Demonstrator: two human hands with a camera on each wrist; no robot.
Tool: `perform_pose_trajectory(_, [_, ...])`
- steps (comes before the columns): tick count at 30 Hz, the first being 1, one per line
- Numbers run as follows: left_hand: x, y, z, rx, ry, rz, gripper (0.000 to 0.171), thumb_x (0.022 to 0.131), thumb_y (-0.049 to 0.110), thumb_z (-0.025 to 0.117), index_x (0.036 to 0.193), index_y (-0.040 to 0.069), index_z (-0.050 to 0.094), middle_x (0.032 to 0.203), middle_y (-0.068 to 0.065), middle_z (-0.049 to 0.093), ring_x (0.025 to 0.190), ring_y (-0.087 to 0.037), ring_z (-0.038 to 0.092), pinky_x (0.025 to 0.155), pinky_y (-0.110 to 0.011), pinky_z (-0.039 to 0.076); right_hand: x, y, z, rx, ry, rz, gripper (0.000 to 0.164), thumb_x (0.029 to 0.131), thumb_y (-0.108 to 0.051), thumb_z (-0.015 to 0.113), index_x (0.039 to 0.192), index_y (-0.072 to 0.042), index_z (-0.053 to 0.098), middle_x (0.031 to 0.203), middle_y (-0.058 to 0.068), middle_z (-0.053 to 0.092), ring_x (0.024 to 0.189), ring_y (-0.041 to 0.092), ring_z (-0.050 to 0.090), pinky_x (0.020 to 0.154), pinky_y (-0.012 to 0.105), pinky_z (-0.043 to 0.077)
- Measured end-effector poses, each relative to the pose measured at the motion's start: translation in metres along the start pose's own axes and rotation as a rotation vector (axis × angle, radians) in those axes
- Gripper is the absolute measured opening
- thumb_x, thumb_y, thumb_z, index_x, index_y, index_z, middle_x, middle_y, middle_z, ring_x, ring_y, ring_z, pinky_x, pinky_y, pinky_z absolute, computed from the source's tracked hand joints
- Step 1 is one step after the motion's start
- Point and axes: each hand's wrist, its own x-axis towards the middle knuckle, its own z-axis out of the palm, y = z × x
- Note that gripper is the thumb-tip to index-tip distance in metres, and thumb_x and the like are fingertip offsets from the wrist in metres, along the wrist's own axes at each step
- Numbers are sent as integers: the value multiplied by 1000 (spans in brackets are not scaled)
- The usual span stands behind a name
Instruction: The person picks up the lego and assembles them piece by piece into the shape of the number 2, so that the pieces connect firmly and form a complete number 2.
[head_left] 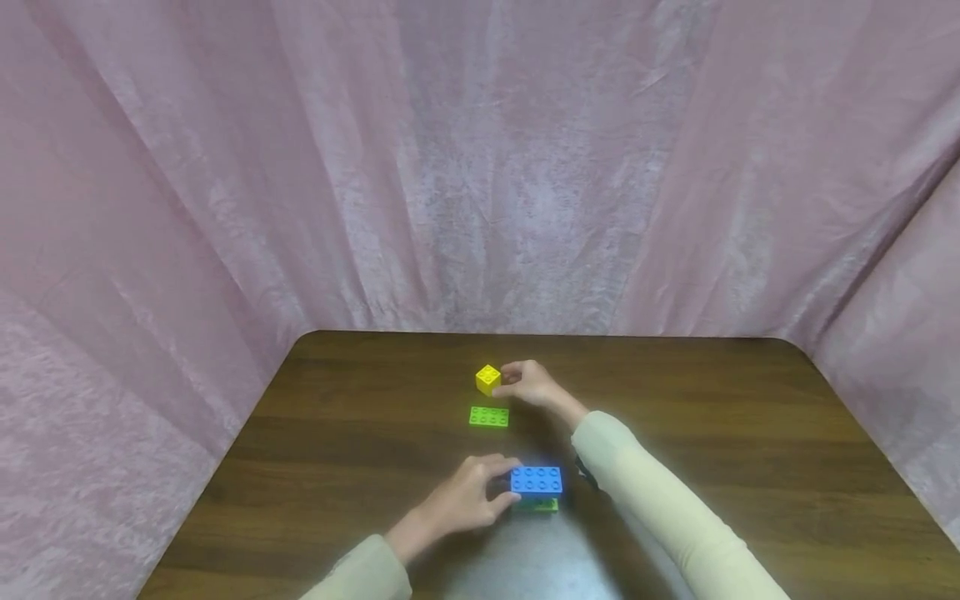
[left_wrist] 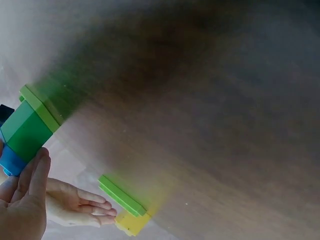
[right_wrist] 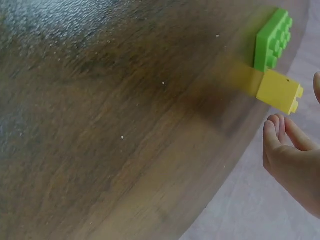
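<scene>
A stack of toy bricks stands near the table's front: a blue brick [head_left: 536, 481] on top, a green brick [left_wrist: 28, 131] beneath it and a light green plate brick [left_wrist: 40, 108] at the bottom. From its left side my left hand [head_left: 471, 493] holds the stack at the blue brick, thumb and fingers on opposite sides. Farther back, a small yellow brick [head_left: 487, 380] sits on the table. Just right of it is my right hand [head_left: 531, 383], fingers spread beside the brick; the right wrist view shows a small gap between them.
A flat light green plate brick [head_left: 489, 417] lies just in front of the yellow brick. The dark wooden table [head_left: 360, 433] has rounded far corners. Pink curtains [head_left: 525, 167] hang behind it and at both sides.
</scene>
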Motion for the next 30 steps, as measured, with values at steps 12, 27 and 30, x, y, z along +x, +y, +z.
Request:
perform_pose_trajectory(12, [4,-1,3,-3,1,8,40,90,16,68,127,2,61,119,-10,70,108,-17,68,97,-26,55,7,2,15,-56,61,19,56,81,-22,78,126,4,58,114,19,68,99,28,66,88,38,59])
perform_pose_trajectory(27, [2,-1,1,-15,-2,27,36,91,16,67,125,5,63,114,-7,71,103,-12,68,94,-21,55,17,8,25,-98,150,72,57,81,-25,78,123,9,60,121,26,65,106,36,64,93,44,56])
perform_pose_trajectory(30, [1,-2,-1,-12,1,22,36,90,15,68,124,5,63,111,-6,72,99,-9,67,92,-20,54,17,7,26,-86,155,57,54,82,-25,77,123,7,60,122,26,64,109,38,64,95,45,56])
